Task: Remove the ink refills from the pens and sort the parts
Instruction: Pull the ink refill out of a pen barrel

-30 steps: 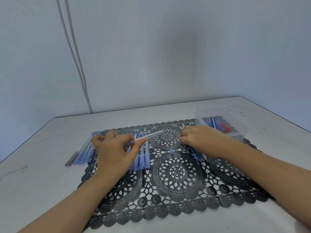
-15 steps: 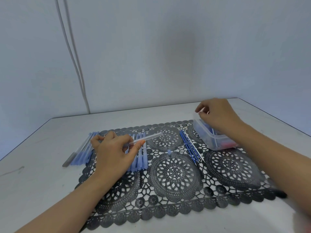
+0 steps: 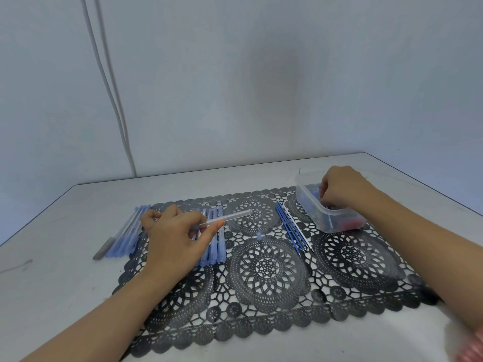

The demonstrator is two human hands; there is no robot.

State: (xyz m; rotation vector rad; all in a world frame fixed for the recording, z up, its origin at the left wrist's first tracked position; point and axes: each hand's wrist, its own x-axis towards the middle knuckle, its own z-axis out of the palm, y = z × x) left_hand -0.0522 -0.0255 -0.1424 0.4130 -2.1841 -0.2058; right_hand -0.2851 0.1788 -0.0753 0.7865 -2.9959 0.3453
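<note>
Pale blue pens [image 3: 122, 235] lay in a tight bundle at the far left, side by side and slanting away from the viewer. One grey-tipped pen was on the outer side, and the bundle rested on the white table [image 3: 52, 296], partly overlapping the left edge of a black lace placemat [image 3: 266, 270]. Just right of them the left hand [image 3: 175, 239] hovered over the mat, palm down. Its thumb and fingers pinched one end of a clear pen barrel [image 3: 230, 216], which stuck out to the right, tilted slightly upward and clear of the mat. Beneath that hand and barrel, a row of blue pen parts [image 3: 217, 246] lay parallel on the mat, their near ends lined up; the hand covered part of the row. Further right a small blue cap [image 3: 259, 235] stood alone near the middle of the mat, apart from everything else. Beyond it a few blue ink refills [image 3: 291, 228] lay close together on the mat, angled from far left to near right, with one white-looking refill on their right side. Just beside them sat a clear plastic container [image 3: 321, 218] at the mat's far right corner, holding dark blue pieces and something red at its near end, too blurred to name. The right hand [image 3: 345, 189] reached into the container from the right, knuckles up and fingers curled down inside it; whether they gripped anything could not be told. Two pale cables [image 3: 109, 87] ran down the grey wall behind the table's left part.
</note>
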